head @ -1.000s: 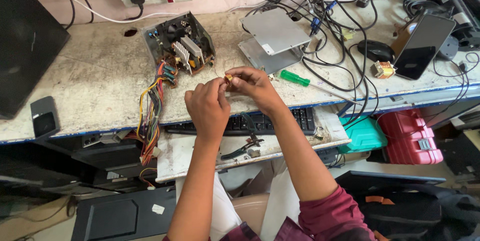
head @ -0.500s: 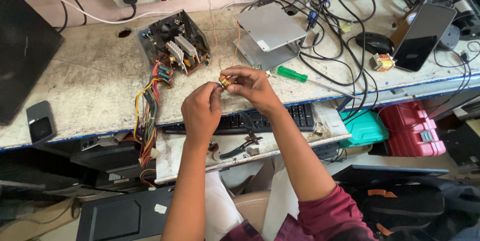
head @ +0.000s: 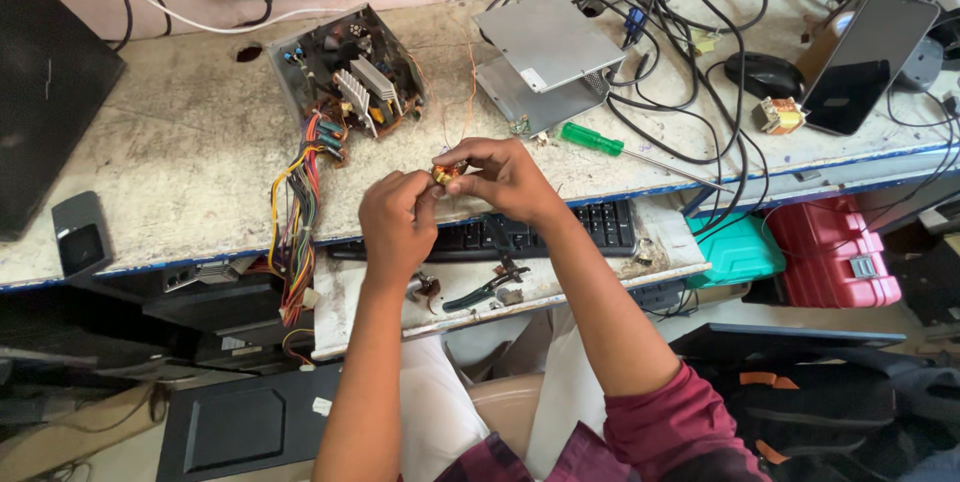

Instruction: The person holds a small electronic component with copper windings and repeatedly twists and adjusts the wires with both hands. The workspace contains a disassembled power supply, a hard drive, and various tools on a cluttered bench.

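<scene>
1. Head view: the left hand (head: 397,222) and the right hand (head: 505,180) meet above the front edge of the workbench (head: 180,172), and both pinch a small coil part (head: 446,173), yellow and copper coloured, between their fingertips
2. The left fingers are drawn narrow around the near side of the coil part, thumb against forefinger; the right fingers curl over its top and far side, also closed tight on it
3. A thin copper wire (head: 468,92) rises from the coil part, straight beyond the fingers, toward the back of the bench
4. Beyond the left fingers and to their left lies an open power supply unit (head: 345,77), its lid off, with a bundle of coloured cables (head: 300,207) hanging from it over the bench edge
5. Beyond the right fingers lie grey metal covers (head: 545,47); just to the right of those fingers lies a green-handled screwdriver (head: 592,139)
6. Under both wrists sits a black keyboard (head: 600,225) on a lower shelf, and pliers (head: 482,290) lie on that shelf nearer the person than the fingers
</scene>
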